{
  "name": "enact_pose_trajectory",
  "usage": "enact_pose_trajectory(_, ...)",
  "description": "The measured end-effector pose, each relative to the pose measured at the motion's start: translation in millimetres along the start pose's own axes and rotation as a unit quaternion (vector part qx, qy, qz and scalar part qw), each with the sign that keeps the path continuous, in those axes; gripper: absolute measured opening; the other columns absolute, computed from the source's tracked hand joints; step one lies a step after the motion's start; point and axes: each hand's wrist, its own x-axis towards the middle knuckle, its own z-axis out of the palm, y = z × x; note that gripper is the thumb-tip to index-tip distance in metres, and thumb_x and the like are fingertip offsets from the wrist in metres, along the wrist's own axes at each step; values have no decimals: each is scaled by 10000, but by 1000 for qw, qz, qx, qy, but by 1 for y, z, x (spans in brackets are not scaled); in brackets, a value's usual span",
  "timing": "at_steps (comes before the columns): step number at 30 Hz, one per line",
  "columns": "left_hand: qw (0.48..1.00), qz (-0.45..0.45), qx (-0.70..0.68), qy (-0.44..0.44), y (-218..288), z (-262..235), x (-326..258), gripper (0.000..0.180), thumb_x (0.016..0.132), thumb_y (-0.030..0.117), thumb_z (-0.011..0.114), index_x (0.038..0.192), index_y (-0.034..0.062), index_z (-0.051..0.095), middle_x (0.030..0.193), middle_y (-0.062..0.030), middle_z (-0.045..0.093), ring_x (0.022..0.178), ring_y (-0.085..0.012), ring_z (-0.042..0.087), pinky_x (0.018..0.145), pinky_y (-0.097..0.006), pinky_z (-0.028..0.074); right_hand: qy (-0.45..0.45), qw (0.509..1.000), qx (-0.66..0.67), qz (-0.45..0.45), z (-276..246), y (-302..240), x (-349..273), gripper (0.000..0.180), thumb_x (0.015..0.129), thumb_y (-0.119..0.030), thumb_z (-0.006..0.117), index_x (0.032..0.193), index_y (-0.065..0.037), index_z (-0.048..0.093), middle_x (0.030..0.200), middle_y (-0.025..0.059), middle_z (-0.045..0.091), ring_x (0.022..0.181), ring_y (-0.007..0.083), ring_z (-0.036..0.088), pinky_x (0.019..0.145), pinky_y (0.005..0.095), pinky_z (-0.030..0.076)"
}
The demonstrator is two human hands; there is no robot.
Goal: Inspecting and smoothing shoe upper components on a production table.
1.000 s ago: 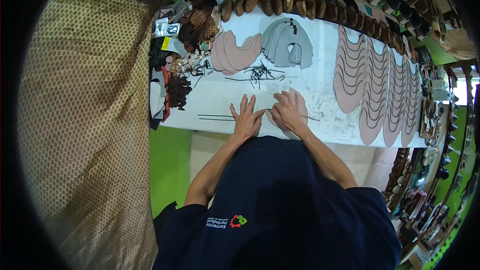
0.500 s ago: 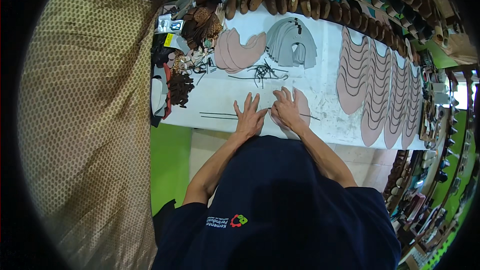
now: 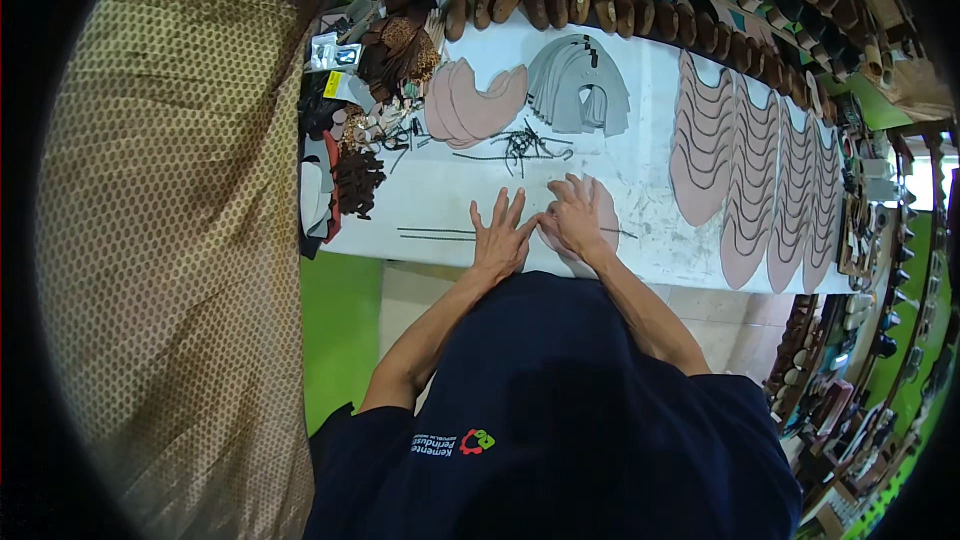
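Note:
A pink, curved shoe-upper piece (image 3: pixel 604 208) lies at the table's front edge, partly under my right hand (image 3: pixel 574 222). That hand's fingers are bent and closed at the edge of the piece. My left hand (image 3: pixel 500 240) rests just to its left, fingers spread, with its thumb side reaching to the right hand's fingertips. Two thin dark strips (image 3: pixel 435 233) run leftward from beneath my left hand. A dark strip end (image 3: pixel 626 233) sticks out to the right of the pink piece. What lies between the fingertips is hidden.
Ahead are a tangle of dark strips (image 3: pixel 524 146), stacked pink pieces (image 3: pixel 470 105) and grey pieces (image 3: pixel 570 90). Overlapping dark-edged pink pieces (image 3: pixel 700 180) lie in rows at right. Brown scraps (image 3: pixel 358 180) are piled left. Shoe lasts (image 3: pixel 580 2) line the back; a patterned curtain (image 3: pixel 180 240) hangs left.
The left hand's thumb side has come slightly closer to the right hand's fingertips. Otherwise both hands stay in nearly the same place, and the view has shifted a little.

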Motion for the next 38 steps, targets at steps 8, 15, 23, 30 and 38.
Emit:
enact_pose_trajectory(8,1000,13,8,-26,2,-5,3,515,925,242,679,1440,257,660,1743,-118,265,1622,-360,175,1153,-814,99,95,994,52,-14,-7,28,-32,268,857,-382,797,992,-156,843,1392,74,632,1437,312,450,1225,589,258)
enact_pose_trajectory(15,1000,10,3,-27,2,-7,4,492,937,236,669,1428,264,665,1722,-149,284,1615,-383,181,1150,-814,102,80,995,52,20,-2,26,-35,216,872,-339,795,957,-144,829,1388,58,634,1413,302,477,1216,597,268)
enact_pose_trajectory(23,1000,9,-9,-20,6,-3,5,430,936,240,670,1365,236,703,1717,-161,293,1611,-392,178,1138,-828,121,86,994,44,50,-4,21,-34,211,901,-328,765,922,-127,823,1357,36,643,1414,293,470,1210,680,223)
enact_pose_trajectory(30,990,-73,-119,-24,3,4,8,355,933,228,675,1278,214,755,1724,-170,285,1614,-389,172,1132,-830,127,81,995,38,54,1,21,-37,219,907,-334,757,920,-130,833,1357,35,644,1410,277,470,1211,681,219)
enact_pose_trajectory(38,999,-1,-48,-16,5,-1,9,459,970,318,713,1413,200,676,1759,-140,223,1612,-396,171,1172,-785,95,60,995,44,71,3,23,-38,234,919,-348,749,936,-130,834,1389,37,639,1434,278,454,1230,682,191)
